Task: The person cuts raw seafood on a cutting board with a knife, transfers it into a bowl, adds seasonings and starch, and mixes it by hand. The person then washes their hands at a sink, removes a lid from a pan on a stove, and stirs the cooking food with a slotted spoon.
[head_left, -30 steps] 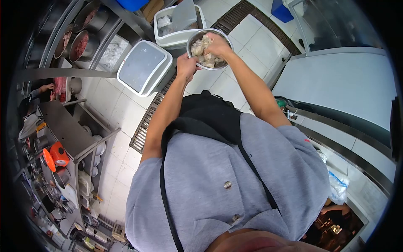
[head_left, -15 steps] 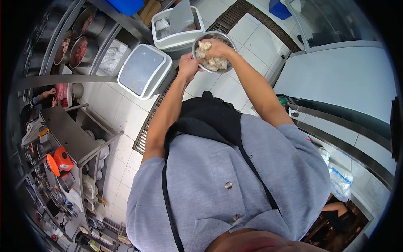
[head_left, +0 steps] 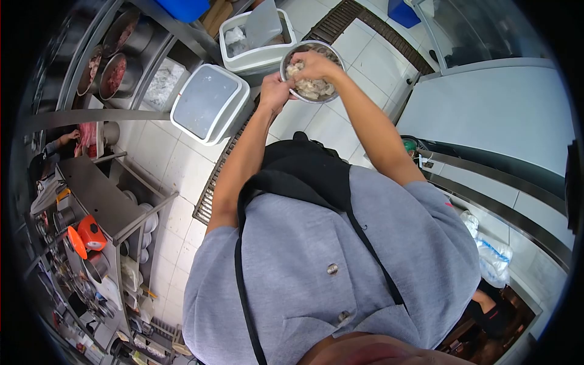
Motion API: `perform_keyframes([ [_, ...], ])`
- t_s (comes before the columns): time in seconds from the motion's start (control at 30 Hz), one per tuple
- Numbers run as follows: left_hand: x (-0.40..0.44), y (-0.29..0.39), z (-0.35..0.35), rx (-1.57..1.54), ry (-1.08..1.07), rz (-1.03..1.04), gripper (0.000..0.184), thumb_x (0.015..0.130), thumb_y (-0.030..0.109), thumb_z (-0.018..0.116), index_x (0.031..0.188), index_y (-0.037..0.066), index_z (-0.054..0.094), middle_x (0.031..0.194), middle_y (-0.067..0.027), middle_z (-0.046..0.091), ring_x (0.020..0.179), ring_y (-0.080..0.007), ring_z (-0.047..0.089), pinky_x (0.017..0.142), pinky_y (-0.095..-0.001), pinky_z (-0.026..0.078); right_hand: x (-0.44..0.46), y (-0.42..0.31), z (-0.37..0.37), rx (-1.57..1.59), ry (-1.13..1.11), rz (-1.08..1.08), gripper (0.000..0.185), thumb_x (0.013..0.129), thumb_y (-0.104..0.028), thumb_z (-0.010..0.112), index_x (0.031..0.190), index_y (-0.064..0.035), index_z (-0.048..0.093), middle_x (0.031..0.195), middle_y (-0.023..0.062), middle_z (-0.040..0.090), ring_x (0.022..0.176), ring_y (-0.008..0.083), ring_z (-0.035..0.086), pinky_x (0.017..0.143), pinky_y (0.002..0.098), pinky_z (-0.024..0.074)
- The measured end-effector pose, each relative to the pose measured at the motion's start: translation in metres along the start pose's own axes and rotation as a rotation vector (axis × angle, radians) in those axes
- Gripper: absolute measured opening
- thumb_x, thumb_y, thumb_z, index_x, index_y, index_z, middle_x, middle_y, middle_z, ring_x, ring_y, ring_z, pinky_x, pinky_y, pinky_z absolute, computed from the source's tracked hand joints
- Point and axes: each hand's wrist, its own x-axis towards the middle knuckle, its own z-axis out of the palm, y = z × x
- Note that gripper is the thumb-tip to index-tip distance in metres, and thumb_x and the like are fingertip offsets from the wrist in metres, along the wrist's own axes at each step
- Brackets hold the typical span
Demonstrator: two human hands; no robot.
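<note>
A round metal bowl (head_left: 339,59) is held out in front of me over the tiled floor. Pale, wet-looking chunks, apparently raw meat (head_left: 314,89), lie inside it. My left hand (head_left: 275,93) is closed on the bowl's near left rim, its fingertips partly hidden under the bowl. Reaching in from the right, my right hand (head_left: 313,66) is inside the bowl, its fingers curled into the chunks at the left side. Some of those fingers are hidden among the pieces.
Beyond the bowl stands an open white bin (head_left: 228,61) with its lid tilted up; a lidded bin (head_left: 210,100) is left of it. Metal pots of red meat (head_left: 114,76) sit on a shelf. A steel table (head_left: 91,188) and a co-worker's hand (head_left: 73,135) are at left, a white cabinet (head_left: 486,115) at right.
The bowl has risen slightly in view. My right hand has shifted within it, and the clump of chunks that showed at its fingers now sits lower among the others.
</note>
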Motion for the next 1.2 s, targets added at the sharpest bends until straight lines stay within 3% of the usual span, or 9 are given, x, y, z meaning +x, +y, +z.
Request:
perform_keyframes([
  [0.2, 0.006, -0.020, -0.012, 0.094, -0.018, 0.011, 0.019, 0.080, -0.004, 0.059, 0.098, -0.003, 0.064, 0.085, -0.0094, 0.066, 0.067, -0.0154, 0.064, 0.052, -0.0255, 0.057, -0.018, -0.018, 0.018, -0.276, 0.173, 0.132, 0.039, 0.073, -0.002, 0.058, 0.106, -0.0181, 0.069, 0.109, 0.0193, 0.064, 0.104, 0.0350, 0.061, 0.092, 0.0429, 0.0468],
  [0.4, 0.004, -0.007, -0.015, -0.010, 0.009, -0.039, 0.016, 0.080, -0.004, 0.058, 0.096, -0.005, 0.062, 0.088, -0.0123, 0.066, 0.071, -0.0181, 0.066, 0.053, -0.0258, 0.057, -0.033, -0.023, -0.006, -0.150, 0.078, -0.250, 0.040, 0.074, -0.006, 0.060, 0.111, -0.0189, 0.068, 0.114, 0.0167, 0.060, 0.110, 0.0379, 0.055, 0.097, 0.0432, 0.0438],
  [0.5, 0.001, -0.003, -0.009, -0.003, -0.006, -0.025, 0.016, 0.080, -0.004, 0.059, 0.096, -0.004, 0.063, 0.088, -0.0118, 0.066, 0.071, -0.0181, 0.066, 0.054, -0.0255, 0.057, -0.038, -0.031, 0.016, -0.509, 0.229, -0.255, 0.047, 0.071, -0.010, 0.065, 0.117, -0.0226, 0.065, 0.114, 0.0153, 0.059, 0.108, 0.0406, 0.056, 0.089, 0.0466, 0.0498],
  [0.67, -0.007, -0.011, -0.014, 0.084, -0.021, -0.050, 0.015, 0.081, -0.002, 0.059, 0.096, -0.005, 0.062, 0.087, -0.0111, 0.065, 0.069, -0.0174, 0.065, 0.053, -0.0257, 0.058, -0.027, -0.012, 0.036, -0.868, 0.158, -0.326, 0.025, 0.076, -0.017, 0.063, 0.099, -0.0186, 0.071, 0.102, 0.0118, 0.064, 0.105, 0.0386, 0.058, 0.078, 0.0472, 0.0541],
  [0.8, -0.005, -0.014, -0.020, -0.104, -0.021, -0.076, 0.016, 0.082, -0.002, 0.058, 0.097, -0.005, 0.062, 0.086, -0.0111, 0.066, 0.068, -0.0172, 0.065, 0.053, -0.0256, 0.058, -0.037, -0.017, -0.001, -0.486, 0.083, -0.206, 0.016, 0.077, -0.020, 0.062, 0.088, -0.0143, 0.070, 0.096, 0.0117, 0.064, 0.100, 0.0392, 0.059, 0.079, 0.0491, 0.0523],
  [0.83, -0.004, -0.016, -0.020, -0.100, -0.019, -0.080, 0.016, 0.082, -0.002, 0.058, 0.097, -0.005, 0.062, 0.086, -0.0111, 0.066, 0.068, -0.0172, 0.065, 0.053, -0.0256, 0.058, -0.034, -0.010, -0.014, -0.417, -0.085, -0.239, 0.037, 0.073, -0.019, 0.067, 0.110, -0.0214, 0.066, 0.110, 0.0106, 0.061, 0.106, 0.0393, 0.057, 0.085, 0.0496, 0.0511],
  [0.97, 0.002, -0.017, 0.004, -0.074, 0.049, -0.031, 0.018, 0.081, -0.003, 0.057, 0.098, -0.004, 0.062, 0.086, -0.0115, 0.066, 0.067, -0.0170, 0.065, 0.052, -0.0251, 0.057, -0.056, 0.003, -0.007, -0.563, -0.010, 0.025, 0.082, 0.068, -0.024, 0.075, 0.138, -0.0372, 0.037, 0.134, 0.0101, 0.046, 0.117, 0.0372, 0.052, 0.091, 0.0550, 0.0457],
  [1.1, 0.005, -0.012, 0.019, 0.033, 0.148, -0.030, 0.020, 0.079, -0.005, 0.056, 0.097, -0.005, 0.064, 0.087, -0.0109, 0.066, 0.067, -0.0158, 0.064, 0.048, -0.0241, 0.055, -0.050, 0.002, 0.008, -0.256, 0.081, 0.354, 0.063, 0.075, -0.019, 0.068, 0.132, -0.0326, 0.044, 0.115, 0.0135, 0.062, 0.107, 0.0351, 0.061, 0.086, 0.0646, 0.0412],
  [1.2, 0.008, -0.027, 0.030, -0.034, 0.165, -0.060, 0.021, 0.080, -0.005, 0.054, 0.098, -0.005, 0.064, 0.087, -0.0103, 0.066, 0.066, -0.0160, 0.064, 0.048, -0.0245, 0.055, -0.045, 0.030, 0.014, -0.342, 0.174, 0.228, 0.047, 0.080, -0.017, 0.062, 0.125, -0.0271, 0.051, 0.102, 0.0136, 0.066, 0.099, 0.0345, 0.065, 0.087, 0.0651, 0.0395],
])
